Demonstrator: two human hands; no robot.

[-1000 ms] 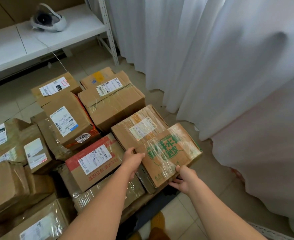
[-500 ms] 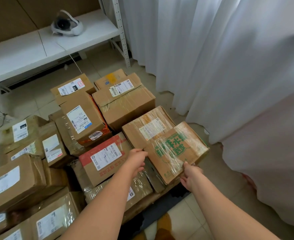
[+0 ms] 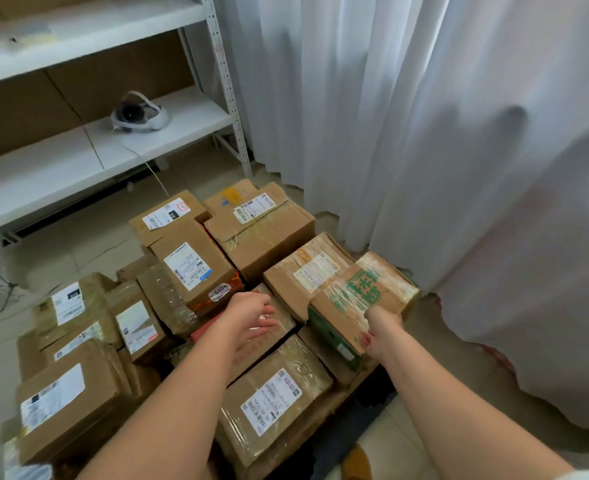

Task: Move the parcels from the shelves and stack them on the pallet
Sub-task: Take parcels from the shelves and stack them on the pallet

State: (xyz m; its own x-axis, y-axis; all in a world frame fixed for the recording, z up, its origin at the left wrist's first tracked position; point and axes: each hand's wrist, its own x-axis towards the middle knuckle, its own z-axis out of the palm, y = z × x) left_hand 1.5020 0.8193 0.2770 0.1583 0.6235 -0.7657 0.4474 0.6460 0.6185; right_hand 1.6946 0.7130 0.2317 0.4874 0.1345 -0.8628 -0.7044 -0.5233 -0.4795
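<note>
Your right hand (image 3: 383, 332) grips the green-printed parcel's (image 3: 362, 299) near edge. Your left hand (image 3: 251, 317) hovers just left of it, fingers relaxed, holding nothing.

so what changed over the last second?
The left hand let go of the green-print box and lifted clear, fingers open. The right hand moved from the box's near bottom edge up onto its near corner. The box stayed on the stack; the other parcels did not move.

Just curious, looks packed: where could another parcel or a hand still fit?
Free: the white shelf left of the headset, and floor tiles between shelf and stack. Crowded: the parcels sit edge to edge, with the green-printed box under the right hand.
</note>
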